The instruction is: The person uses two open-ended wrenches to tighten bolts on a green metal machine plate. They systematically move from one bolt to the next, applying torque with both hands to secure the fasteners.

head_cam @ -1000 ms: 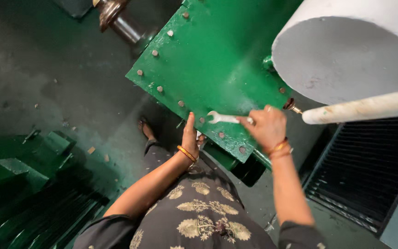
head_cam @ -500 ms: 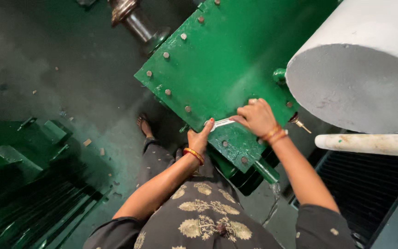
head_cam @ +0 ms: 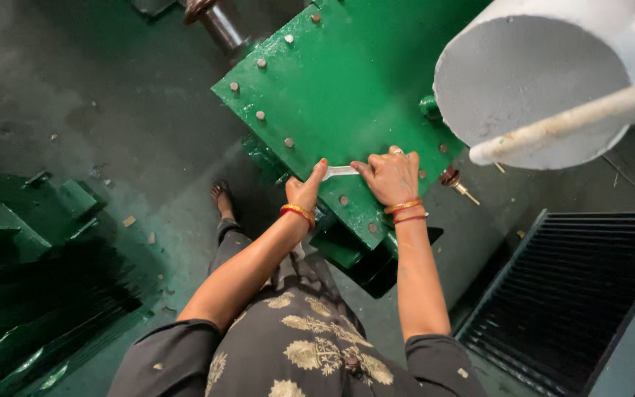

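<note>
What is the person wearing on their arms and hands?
Both arms are bare up to short dark sleeves with a gold flower print. The left hand has red and gold bangles at the wrist and red nail polish. The right hand has gold and red bangles too, plus a ring.

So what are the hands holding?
A spanner lying on the green plate: right hand covers one end, left hand touches the other.

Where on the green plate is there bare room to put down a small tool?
The middle of the green plate is bare, between the left bolt row and the grey cylinder. The near edge is crowded: left hand, right hand and wrench.
</note>
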The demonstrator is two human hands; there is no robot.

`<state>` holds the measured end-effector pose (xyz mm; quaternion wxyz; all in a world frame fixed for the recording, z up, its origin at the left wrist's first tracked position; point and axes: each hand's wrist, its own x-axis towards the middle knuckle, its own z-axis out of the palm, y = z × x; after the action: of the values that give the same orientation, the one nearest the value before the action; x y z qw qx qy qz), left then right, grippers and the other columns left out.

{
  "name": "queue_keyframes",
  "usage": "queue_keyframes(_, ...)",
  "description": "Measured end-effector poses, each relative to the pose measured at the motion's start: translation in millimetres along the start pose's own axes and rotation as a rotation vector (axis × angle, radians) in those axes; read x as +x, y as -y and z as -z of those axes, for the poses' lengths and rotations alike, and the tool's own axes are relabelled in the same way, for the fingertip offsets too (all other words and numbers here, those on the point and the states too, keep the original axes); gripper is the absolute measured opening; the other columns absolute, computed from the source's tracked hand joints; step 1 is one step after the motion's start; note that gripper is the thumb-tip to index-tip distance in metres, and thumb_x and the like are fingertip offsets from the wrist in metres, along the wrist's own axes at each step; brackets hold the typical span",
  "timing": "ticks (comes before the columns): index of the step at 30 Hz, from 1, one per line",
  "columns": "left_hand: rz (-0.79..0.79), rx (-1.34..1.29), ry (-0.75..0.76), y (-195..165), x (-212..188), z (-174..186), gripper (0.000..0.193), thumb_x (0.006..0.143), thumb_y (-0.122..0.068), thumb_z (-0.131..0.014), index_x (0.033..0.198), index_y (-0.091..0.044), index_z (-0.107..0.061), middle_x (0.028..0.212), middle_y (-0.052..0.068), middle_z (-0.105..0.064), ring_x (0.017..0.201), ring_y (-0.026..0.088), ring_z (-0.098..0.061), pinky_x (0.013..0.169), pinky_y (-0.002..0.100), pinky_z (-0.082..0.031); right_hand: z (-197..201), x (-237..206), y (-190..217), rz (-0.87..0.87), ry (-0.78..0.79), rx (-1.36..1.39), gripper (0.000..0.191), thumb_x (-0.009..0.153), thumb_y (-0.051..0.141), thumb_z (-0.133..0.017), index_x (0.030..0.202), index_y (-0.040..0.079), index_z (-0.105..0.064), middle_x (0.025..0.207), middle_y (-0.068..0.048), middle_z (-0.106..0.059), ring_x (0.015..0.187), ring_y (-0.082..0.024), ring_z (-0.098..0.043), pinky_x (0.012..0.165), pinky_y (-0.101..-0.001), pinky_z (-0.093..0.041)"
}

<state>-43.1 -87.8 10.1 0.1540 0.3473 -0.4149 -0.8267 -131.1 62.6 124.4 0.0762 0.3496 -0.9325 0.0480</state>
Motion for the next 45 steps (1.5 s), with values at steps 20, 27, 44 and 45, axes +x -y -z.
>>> queue_keyframes(20,0.544,-0.186,0.314,-6.2,-3.8,35.2,0.053,0.092,-0.067,-0.053,0.102,-0.016,-0.061,0.075,-0.001,-0.062,0.053,0.011,-0.048,0.044,0.023,-0.029,89.4,-61.8,38.4,-0.445,0.228,0.196,0.044,0.095,0.048,-0.065,0.078,0.008,-0.067,0.058,-0.01,-0.068,0.052,-0.028,-0.068,0.048,-0.0398,-0.049)
queue_keyframes(27,0.52,-0.208,0.366,-1.2,-8.0,38.9,0.047,0.099,-0.063,-0.049,0.093,-0.016,-0.056,0.066,-0.005,-0.05,0.046,0.007,-0.037,0.04,0.023,-0.022,22.0,-118.3,65.6,-0.652,0.682,1.393,0.028,0.104,0.03,-0.052,0.094,0.004,-0.055,0.057,-0.007,-0.065,0.049,-0.019,-0.069,0.048,-0.0299,-0.051)
queue_keyframes(44,0.659,-0.172,0.463,5.7,-2.1,46.1,0.053,0.098,-0.066,-0.05,0.074,-0.019,-0.056,0.052,-0.007,-0.04,0.038,0.005,-0.028,0.037,0.023,-0.017,-88.6,-136.8,121.1,-0.882,0.345,1.61,0.032,0.107,0.029,-0.051,0.087,0.003,-0.051,0.056,-0.005,-0.051,0.042,-0.017,-0.056,0.04,-0.0352,-0.052)
queue_keyframes(45,0.684,-0.182,0.496,6.8,-1.3,48.2,0.054,0.097,-0.068,-0.05,0.075,-0.019,-0.057,0.051,-0.007,-0.04,0.037,0.005,-0.027,0.037,0.023,-0.016,-88.8,-135.9,127.7,-0.897,0.29,1.669,0.032,0.108,0.029,-0.051,0.088,0.004,-0.05,0.058,-0.003,-0.049,0.044,-0.015,-0.053,0.04,-0.0357,-0.053)
